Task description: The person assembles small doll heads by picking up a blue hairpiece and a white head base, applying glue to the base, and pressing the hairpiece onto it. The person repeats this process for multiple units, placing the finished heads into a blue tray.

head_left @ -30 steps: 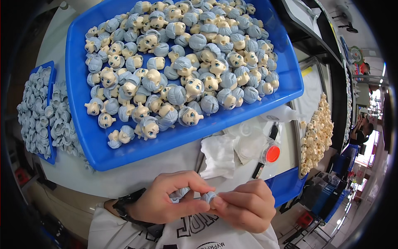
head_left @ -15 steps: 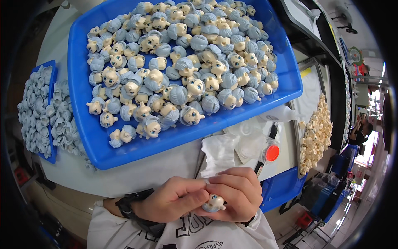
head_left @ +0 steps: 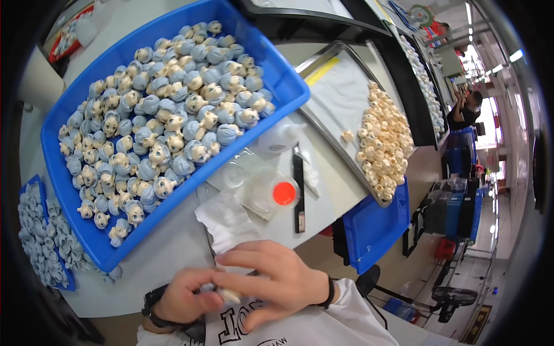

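Note:
Close to my body, a small doll head (head_left: 229, 296) with blue-grey hair and a pale face is pinched in my left hand (head_left: 183, 295); motion and fingers blur and cover much of it. My right hand (head_left: 277, 275) reaches across just above, its fingers stretched out and its thumb apart, nearest to that doll head. Whether the right fingertips touch it is hard to tell. Beyond my hands lies a crumpled white cloth (head_left: 228, 222). Many similar doll heads (head_left: 164, 186) fill a large blue tray (head_left: 179, 202) on the left.
A clear jar with a red-orange disc (head_left: 284, 194), a black-handled knife (head_left: 299, 199) and a white bottle (head_left: 280, 138) stand or lie mid-table. A metal tray (head_left: 329, 141) holds cream-coloured parts (head_left: 384, 144). Blue-grey hair pieces (head_left: 40, 236) heap at far left; a blue bin (head_left: 378, 230) sits below the table's right edge.
The view has swung to the right, so the tray appears farther left. My right hand has loosened from around the doll head and its fingers are extended; the left hand now grips the head.

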### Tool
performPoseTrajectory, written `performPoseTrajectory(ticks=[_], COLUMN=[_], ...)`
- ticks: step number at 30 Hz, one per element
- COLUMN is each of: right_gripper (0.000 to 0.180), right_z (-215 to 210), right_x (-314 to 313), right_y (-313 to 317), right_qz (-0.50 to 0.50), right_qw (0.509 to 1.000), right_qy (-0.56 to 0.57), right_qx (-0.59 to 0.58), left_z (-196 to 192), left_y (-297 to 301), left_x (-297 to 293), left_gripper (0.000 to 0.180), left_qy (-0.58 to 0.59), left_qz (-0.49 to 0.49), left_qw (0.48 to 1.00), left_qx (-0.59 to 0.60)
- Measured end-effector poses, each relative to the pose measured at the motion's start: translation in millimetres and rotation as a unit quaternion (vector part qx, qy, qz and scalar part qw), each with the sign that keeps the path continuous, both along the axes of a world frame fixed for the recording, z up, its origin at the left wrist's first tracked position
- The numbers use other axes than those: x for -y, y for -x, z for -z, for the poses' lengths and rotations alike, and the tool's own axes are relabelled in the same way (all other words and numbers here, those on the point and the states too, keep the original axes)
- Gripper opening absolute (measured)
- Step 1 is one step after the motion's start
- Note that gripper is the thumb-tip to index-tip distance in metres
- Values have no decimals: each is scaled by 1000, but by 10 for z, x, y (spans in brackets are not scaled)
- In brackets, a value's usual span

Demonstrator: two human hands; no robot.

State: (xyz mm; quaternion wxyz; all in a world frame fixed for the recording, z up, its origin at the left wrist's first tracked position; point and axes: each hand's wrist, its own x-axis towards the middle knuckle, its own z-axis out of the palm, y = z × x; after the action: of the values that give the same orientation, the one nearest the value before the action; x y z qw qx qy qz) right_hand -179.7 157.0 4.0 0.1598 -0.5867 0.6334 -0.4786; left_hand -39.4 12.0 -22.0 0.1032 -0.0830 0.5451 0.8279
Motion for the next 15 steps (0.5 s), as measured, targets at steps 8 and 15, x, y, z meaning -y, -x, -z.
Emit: performPoseTrajectory(ticks=[8,15], right_gripper=[23,17], right_z=[-364,-115], right_x=[-768,-471], right_y=[1138,1630], right_qz=[379,263], right_qw=[905,802], right_qy=[-106,-312], right_qx=[-164,-437], left_z=[-412,-316], left_y=[54,-77], left_x=[260,89], left_gripper=[49,37], left_qy=[-430,-396], left_qz=[-317,-240], left_qw=[843,885], left_qx=[-63,-41])
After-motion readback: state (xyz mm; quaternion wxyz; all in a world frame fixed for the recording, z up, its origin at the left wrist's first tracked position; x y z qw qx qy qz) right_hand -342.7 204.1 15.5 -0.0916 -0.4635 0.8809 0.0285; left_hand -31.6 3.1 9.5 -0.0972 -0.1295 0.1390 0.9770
